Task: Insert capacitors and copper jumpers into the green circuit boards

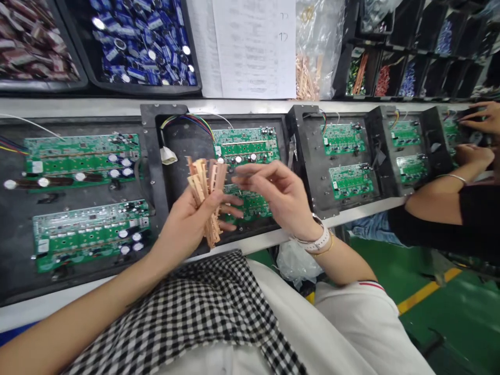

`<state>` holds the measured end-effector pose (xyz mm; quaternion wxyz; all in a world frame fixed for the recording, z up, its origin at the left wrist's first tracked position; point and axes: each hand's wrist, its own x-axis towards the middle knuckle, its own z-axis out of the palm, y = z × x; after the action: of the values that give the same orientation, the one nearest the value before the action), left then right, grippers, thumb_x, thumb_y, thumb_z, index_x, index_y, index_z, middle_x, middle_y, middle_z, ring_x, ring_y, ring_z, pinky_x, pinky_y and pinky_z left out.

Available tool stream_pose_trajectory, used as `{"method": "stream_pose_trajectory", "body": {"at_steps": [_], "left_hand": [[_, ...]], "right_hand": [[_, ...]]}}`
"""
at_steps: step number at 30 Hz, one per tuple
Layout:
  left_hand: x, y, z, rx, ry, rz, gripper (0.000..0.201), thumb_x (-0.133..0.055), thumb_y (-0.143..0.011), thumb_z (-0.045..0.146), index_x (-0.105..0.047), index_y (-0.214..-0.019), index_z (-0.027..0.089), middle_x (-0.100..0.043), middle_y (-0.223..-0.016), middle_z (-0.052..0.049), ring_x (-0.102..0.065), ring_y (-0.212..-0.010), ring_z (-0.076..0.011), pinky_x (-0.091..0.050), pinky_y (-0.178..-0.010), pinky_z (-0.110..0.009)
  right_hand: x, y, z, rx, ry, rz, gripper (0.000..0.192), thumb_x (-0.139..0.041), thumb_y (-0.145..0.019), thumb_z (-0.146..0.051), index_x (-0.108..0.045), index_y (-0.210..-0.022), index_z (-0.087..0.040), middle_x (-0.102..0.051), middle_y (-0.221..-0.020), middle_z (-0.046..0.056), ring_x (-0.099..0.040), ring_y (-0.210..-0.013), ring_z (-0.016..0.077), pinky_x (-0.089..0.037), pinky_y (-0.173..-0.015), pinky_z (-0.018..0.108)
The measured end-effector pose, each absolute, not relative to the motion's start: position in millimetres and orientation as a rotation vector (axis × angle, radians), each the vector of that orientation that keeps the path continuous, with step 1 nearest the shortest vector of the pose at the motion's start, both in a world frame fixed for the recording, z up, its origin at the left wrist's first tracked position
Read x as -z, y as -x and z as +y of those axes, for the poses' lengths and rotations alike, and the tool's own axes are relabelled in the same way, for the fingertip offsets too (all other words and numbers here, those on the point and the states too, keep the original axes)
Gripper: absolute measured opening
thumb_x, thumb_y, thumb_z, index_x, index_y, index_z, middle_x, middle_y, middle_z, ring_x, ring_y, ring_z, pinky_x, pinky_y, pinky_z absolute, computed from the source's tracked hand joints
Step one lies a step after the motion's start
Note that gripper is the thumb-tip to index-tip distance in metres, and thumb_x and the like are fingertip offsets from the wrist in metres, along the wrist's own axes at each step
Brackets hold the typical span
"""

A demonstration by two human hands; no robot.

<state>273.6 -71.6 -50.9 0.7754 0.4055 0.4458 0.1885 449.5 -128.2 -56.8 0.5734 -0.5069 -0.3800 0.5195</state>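
- Bundle of tan, flat copper-coloured strips (205, 195) stands roughly upright, gripped in the closed left hand (187, 221).
- Right hand (279, 195), just beside, pinches toward its top, holding nothing visible.

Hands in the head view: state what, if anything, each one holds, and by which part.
The left hand grips a bundle of tan strips around its lower half. The right hand pinches at the bundle's top; whether it holds a strip cannot be told.

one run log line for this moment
left hand: holds bundle of copper strips | right hand: fingertips pinched beside bundle | below: green circuit board in black tray | co-worker's arm: far right
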Motion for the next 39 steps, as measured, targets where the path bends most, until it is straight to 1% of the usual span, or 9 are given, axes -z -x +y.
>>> {"method": "stream_pose_trajectory", "body": {"at_steps": [2, 5, 7, 10, 13, 16, 19, 28, 39], "left_hand": [[54, -272, -75, -0.417, -0.863, 0.991, 0.046, -0.063, -0.089, 0.043, -0.044, -0.124, 0.02, -0.07, -0.095, -0.007, -0.071, -0.072, -0.0188, -0.06, -0.054, -0.028], [58, -272, -81, -0.376, -0.925, 0.981, 0.039, -0.062, -0.09, 0.042, -0.044, -0.117, 0.021, -0.065, -0.074, 0.001, -0.055, -0.043, -0.01, -0.045, -0.034, -0.018], [59, -273, -85, -0.316, -0.991, 0.937, 0.038, -0.062, -0.091, 0.042, -0.044, -0.115, 0.021, -0.062, -0.067, 0.004, -0.048, -0.036, -0.0078, -0.037, -0.03, -0.015], [57, -274, -86, -0.303, -1.008, 0.925, 0.042, -0.063, -0.09, 0.041, -0.044, -0.119, 0.02, -0.069, -0.08, -0.001, -0.068, -0.058, -0.0154, -0.055, -0.045, -0.022], [55, -270, -80, -0.364, -0.988, 1.01, 0.044, -0.064, -0.089, 0.042, -0.044, -0.12, 0.019, -0.073, -0.102, -0.01, -0.074, -0.082, -0.0237, -0.063, -0.062, -0.032], [57, -264, -74, -0.377, -1.047, 1.14, 0.034, -0.062, -0.091, 0.042, -0.046, -0.111, 0.02, -0.075, -0.09, -0.007, -0.069, -0.054, -0.017, -0.054, -0.044, -0.024], [62, -261, -71, -0.389, -1.106, 1.203, 0.024, -0.061, -0.092, 0.039, -0.05, -0.104, 0.021, -0.071, -0.076, -0.003, -0.049, -0.036, -0.0077, -0.033, -0.031, -0.017], [71, -261, -74, -0.351, -1.159, 1.177, 0.026, -0.061, -0.091, 0.044, -0.054, -0.096, 0.02, -0.062, -0.072, 0.0, -0.038, -0.048, -0.0075, -0.027, -0.039, -0.018], [76, -257, -76, -0.358, -1.167, 1.154, 0.028, -0.06, -0.091, 0.046, -0.054, -0.103, 0.021, -0.057, -0.07, 0.002, -0.036, -0.048, -0.0076, -0.027, -0.041, -0.018]], "right_hand": [[60, -449, -134, -1.188, 1.203, -0.792, 0.012, -0.059, -0.094, -0.039, -0.057, -0.094, -0.026, -0.068, -0.119, 0.002, -0.07, -0.101, 0.0165, -0.057, -0.093, 0.04], [67, -446, -139, -1.309, 1.221, -0.798, 0.017, -0.068, -0.088, -0.037, -0.061, -0.099, -0.025, -0.069, -0.114, 0.003, -0.07, -0.097, 0.0165, -0.058, -0.09, 0.037], [70, -440, -140, -1.363, 1.213, -0.839, 0.018, -0.071, -0.085, -0.037, -0.064, -0.095, -0.023, -0.07, -0.108, 0.003, -0.07, -0.093, 0.0159, -0.058, -0.087, 0.034], [68, -435, -142, -1.259, 1.21, -0.849, 0.013, -0.065, -0.09, -0.036, -0.061, -0.087, -0.024, -0.069, -0.114, 0.003, -0.069, -0.094, 0.0152, -0.058, -0.085, 0.033], [67, -443, -145, -1.069, 1.291, -0.905, 0.01, -0.052, -0.098, -0.035, -0.06, -0.095, -0.028, -0.07, -0.11, 0.001, -0.07, -0.087, 0.0136, -0.058, -0.081, 0.033], [74, -457, -149, -0.883, 1.54, -1.33, 0.014, -0.053, -0.098, -0.032, -0.066, -0.103, -0.028, -0.069, -0.095, 0.002, -0.066, -0.08, 0.0143, -0.055, -0.076, 0.031], [88, -462, -151, -0.72, 1.658, -1.789, 0.021, -0.052, -0.098, -0.023, -0.07, -0.109, -0.024, -0.066, -0.102, 0.007, -0.062, -0.09, 0.0173, -0.052, -0.079, 0.031], [107, -458, -143, -0.334, 1.707, -2.335, 0.03, -0.04, -0.099, -0.013, -0.067, -0.108, -0.022, -0.066, -0.101, 0.007, -0.052, -0.093, 0.0227, -0.041, -0.08, 0.037], [102, -466, -138, -0.407, 1.784, -2.225, 0.025, -0.045, -0.098, -0.012, -0.066, -0.109, -0.02, -0.064, -0.108, 0.008, -0.055, -0.097, 0.0214, -0.046, -0.084, 0.034]]}}
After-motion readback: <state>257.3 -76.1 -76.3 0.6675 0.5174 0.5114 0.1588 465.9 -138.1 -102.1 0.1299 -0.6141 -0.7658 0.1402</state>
